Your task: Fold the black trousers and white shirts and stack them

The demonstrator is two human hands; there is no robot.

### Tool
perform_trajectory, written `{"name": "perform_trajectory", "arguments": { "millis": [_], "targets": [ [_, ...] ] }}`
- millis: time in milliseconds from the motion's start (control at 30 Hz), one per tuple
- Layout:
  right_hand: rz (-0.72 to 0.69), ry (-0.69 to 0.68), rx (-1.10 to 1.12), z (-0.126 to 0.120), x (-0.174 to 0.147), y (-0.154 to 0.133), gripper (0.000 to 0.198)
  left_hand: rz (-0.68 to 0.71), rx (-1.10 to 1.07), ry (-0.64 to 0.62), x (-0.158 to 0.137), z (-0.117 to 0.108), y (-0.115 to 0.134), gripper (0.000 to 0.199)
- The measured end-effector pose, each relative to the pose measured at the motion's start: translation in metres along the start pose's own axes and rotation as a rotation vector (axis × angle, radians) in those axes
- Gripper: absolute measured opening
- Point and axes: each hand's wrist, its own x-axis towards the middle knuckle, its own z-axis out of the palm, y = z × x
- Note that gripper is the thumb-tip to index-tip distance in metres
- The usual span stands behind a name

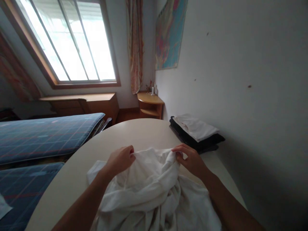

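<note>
A rumpled white cloth garment (pixel 149 192) lies bunched over the near part of the round table, its exact kind hard to make out among the folds. My left hand (pixel 122 160) pinches its far edge at the left, fingers curled closed. At the right, my right hand (pixel 189 158) grips the same edge between thumb and fingers. Between the two hands the edge is stretched fairly straight. A flat white piece of cloth shows beside my left wrist; whether it belongs to the garment I cannot tell.
Folded dark clothes (pixel 199 142) with a white folded garment (pixel 196 126) on top sit on the cream table (pixel 134 131) near the right wall. Left of the table are blue plaid mattresses (pixel 48 134). A corner shelf (pixel 150 98) and a wooden desk (pixel 101 97) stand beyond.
</note>
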Motion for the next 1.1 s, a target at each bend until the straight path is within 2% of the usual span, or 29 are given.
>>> {"name": "perform_trajectory", "arguments": {
  "millis": [67,167,433,533,767,933,1033,1100],
  "targets": [
    [0.035,0.036,-0.018,-0.001,0.000,0.002,0.031,-0.143,0.076,0.036,0.002,-0.009,-0.009,0.021],
    [0.029,0.077,-0.046,-0.001,0.000,0.005,0.027,-0.192,0.092,-0.002,0.004,-0.010,-0.014,0.027],
    [-0.016,0.064,-0.076,0.000,0.000,0.012,0.023,0.015,-0.067,-0.044,0.002,0.017,0.004,0.032],
    [-0.018,0.072,-0.082,0.000,0.000,0.010,0.022,0.064,-0.070,-0.089,0.001,0.015,0.002,0.026],
    [-0.023,0.086,-0.111,0.002,-0.001,0.013,0.020,0.027,-0.096,-0.040,0.001,0.010,0.001,0.026],
    [-0.033,0.067,-0.114,0.003,-0.001,0.015,0.018,0.084,-0.145,-0.124,-0.003,0.016,0.007,0.039],
    [-0.032,0.062,-0.116,0.004,-0.002,0.017,0.018,0.149,-0.177,-0.206,-0.004,0.015,0.008,0.031],
    [-0.031,0.063,-0.117,0.004,-0.002,0.017,0.018,0.156,-0.198,-0.214,-0.004,0.011,0.007,0.027]
  ]
}}
